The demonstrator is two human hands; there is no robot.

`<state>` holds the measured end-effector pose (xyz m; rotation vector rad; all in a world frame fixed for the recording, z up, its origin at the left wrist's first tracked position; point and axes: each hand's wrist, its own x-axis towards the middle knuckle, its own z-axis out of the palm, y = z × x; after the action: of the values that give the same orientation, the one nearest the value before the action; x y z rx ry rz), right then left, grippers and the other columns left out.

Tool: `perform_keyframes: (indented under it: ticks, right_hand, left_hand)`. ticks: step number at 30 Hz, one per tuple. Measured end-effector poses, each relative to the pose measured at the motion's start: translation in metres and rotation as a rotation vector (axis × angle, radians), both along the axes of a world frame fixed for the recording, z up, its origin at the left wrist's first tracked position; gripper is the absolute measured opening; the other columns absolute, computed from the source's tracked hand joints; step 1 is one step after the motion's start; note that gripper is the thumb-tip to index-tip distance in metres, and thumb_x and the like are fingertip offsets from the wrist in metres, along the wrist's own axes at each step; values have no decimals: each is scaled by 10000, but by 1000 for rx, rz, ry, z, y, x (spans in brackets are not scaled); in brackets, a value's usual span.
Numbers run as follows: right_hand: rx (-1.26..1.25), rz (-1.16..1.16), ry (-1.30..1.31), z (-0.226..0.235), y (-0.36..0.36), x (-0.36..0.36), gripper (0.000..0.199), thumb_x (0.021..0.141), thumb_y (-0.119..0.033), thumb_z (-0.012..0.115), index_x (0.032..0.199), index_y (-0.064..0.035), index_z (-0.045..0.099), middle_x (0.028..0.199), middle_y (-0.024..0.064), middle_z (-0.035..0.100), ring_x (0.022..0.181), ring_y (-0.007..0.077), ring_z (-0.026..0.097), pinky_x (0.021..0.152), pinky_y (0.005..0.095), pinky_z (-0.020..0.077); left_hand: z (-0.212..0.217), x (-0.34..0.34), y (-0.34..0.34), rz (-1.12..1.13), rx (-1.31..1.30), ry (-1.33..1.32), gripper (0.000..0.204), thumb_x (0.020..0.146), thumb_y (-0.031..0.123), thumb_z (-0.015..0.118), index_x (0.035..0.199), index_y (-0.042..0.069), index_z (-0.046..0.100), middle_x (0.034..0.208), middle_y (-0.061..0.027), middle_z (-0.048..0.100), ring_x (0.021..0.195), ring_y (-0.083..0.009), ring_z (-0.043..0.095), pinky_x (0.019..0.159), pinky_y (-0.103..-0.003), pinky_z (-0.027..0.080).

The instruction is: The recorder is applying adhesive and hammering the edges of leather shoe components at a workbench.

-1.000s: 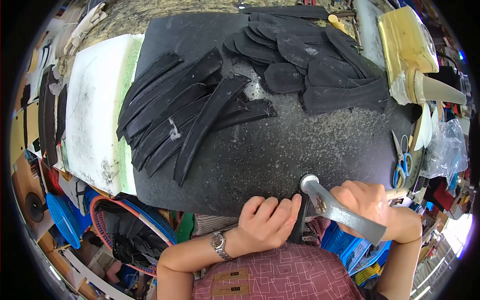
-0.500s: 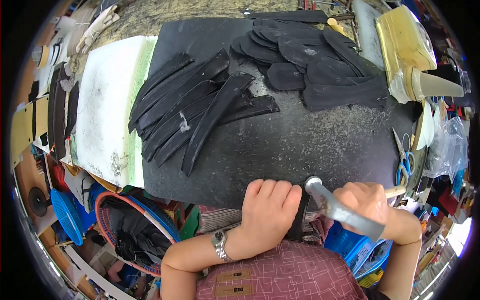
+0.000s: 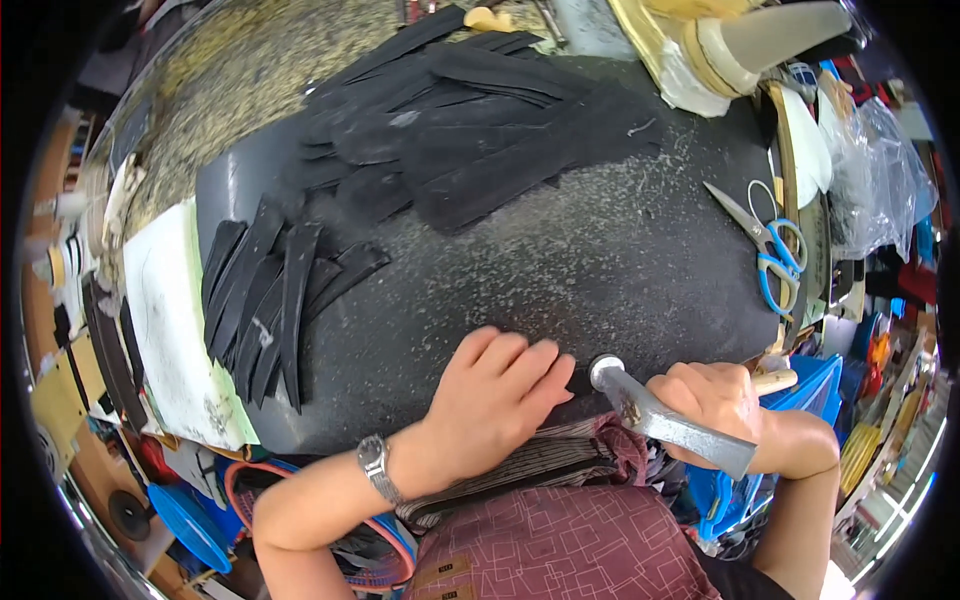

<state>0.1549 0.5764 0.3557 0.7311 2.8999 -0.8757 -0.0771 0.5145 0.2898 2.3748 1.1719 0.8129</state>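
My right hand [image 3: 708, 400] is wrapped round the pale wooden handle of a hammer [image 3: 680, 420]. The hammer's round face points toward the front edge of a black work mat [image 3: 560, 260], and its flat end slants down to the right. At that edge, left of the hammer, my left hand [image 3: 500, 400] is closed with its fingers pressed together. A dark strip [image 3: 574, 388] shows at its fingertips, mostly hidden by the hand. Black curved strips [image 3: 262, 300] lie in a bunch at the left of the mat. A pile of larger black cut pieces [image 3: 460, 140] covers its far part.
Blue-handled scissors [image 3: 770, 245] lie open at the mat's right edge. Behind them stands a yellowish container with a pale cone-shaped part [image 3: 770, 45]. A white slab [image 3: 170, 320] lies to the left. Baskets stand below, including a blue crate [image 3: 815, 385] at right.
The view has swung, so the mat and pieces sit differently. My left hand has drawn a little left of the hammer head. My right hand keeps its grip on the hammer.
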Motion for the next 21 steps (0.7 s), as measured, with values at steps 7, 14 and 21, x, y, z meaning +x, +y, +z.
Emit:
perform_keyframes:
  ticks: [7, 14, 21]
  right_hand:
    - [-67, 28, 35, 1, 14, -7, 288, 661, -190, 597, 889, -45, 499, 635, 40, 418, 515, 176, 530, 425, 305, 434]
    - [214, 174, -25, -1, 14, -19, 246, 631, -196, 579, 828, -62, 516, 629, 5, 406, 495, 123, 486, 401, 259, 398]
    - [152, 154, -50, 1, 6, -11, 299, 627, -189, 607, 874, -56, 503, 646, 19, 414, 527, 148, 524, 423, 280, 422]
  left_hand:
    - [1, 2, -18, 21, 99, 102, 352, 640, 97, 588, 972, -7, 645, 911, -83, 571, 745, -209, 527, 633, -323, 470]
    - [10, 7, -15, -143, 376, 511, 250, 743, 98, 559, 916, -56, 651, 888, -116, 580, 802, -211, 534, 717, -308, 486]
    - [6, -1, -5, 22, -33, 83, 295, 699, 113, 573, 956, -30, 604, 858, -101, 558, 771, -216, 544, 666, -315, 474]
